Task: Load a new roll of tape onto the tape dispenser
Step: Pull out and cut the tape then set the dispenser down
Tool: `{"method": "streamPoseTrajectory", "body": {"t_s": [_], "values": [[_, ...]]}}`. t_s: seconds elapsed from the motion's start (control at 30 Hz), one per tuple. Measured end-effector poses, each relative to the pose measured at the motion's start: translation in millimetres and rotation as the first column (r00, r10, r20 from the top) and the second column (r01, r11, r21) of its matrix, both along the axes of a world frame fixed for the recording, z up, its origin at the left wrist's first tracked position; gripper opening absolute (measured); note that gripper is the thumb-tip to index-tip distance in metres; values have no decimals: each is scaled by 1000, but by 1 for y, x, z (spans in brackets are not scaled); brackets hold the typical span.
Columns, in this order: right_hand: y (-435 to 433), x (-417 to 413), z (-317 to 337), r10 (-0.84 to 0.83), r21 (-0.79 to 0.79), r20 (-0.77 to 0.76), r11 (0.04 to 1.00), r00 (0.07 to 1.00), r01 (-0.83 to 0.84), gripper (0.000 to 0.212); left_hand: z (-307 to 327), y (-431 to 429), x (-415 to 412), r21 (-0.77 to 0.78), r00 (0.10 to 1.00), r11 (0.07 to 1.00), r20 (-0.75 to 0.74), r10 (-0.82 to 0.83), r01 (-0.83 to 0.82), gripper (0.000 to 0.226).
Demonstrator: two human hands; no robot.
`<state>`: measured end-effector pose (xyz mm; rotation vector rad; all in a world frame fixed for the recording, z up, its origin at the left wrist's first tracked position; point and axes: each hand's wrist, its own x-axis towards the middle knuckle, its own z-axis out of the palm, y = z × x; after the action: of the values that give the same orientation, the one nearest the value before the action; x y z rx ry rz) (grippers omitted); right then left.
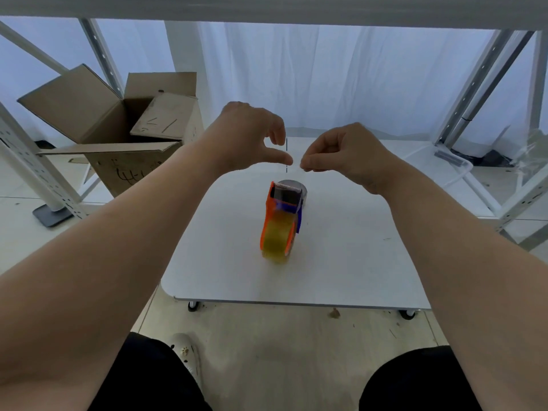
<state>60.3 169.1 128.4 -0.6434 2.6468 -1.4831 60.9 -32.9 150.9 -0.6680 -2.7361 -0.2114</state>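
An orange tape dispenser (271, 209) stands on the white table (231, 262), with a yellowish clear roll of tape (277, 237) seated in it and a toothed blade at its far end. Behind the dispenser a grey round object (299, 187) peeks out. Both hands hover above the dispenser's far end. My left hand (249, 134) and my right hand (341, 152) each pinch a thin clear strip of tape (287, 157) between thumb and forefinger, fingertips almost touching. The strip is barely visible, only a thin dark line at its edge.
An open cardboard box (124, 126) stands on the floor at the left. White metal rack posts (35, 179) flank both sides, with a shelf beam overhead. A white curtain (326, 78) hangs behind. The table rolls on casters (192, 305); my knees are below.
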Motion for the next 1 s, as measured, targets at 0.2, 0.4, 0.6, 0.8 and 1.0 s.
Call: {"method": "streamPoseTrajectory", "body": {"t_s": [0.2,0.4,0.6,0.8,1.0], "values": [[-3,3,-5,17,-97,92,995,996,-8,7,-12,0,-3,94,998,995,53,-34,29,39],[-12,8,-7,35,-220,229,975,973,17,12,-19,-2,-2,368,980,929,199,-32,-44,44],[-18,9,-11,-17,-271,231,959,973,81,16,-35,-3,-7,350,990,926,39,134,-139,59],[-21,10,-17,-84,-362,180,921,980,145,23,-59,1,-6,474,976,873,-107,189,-117,55],[-29,11,-18,-147,-345,160,918,976,195,20,-70,0,-9,468,963,873,-145,226,-135,47]]}}
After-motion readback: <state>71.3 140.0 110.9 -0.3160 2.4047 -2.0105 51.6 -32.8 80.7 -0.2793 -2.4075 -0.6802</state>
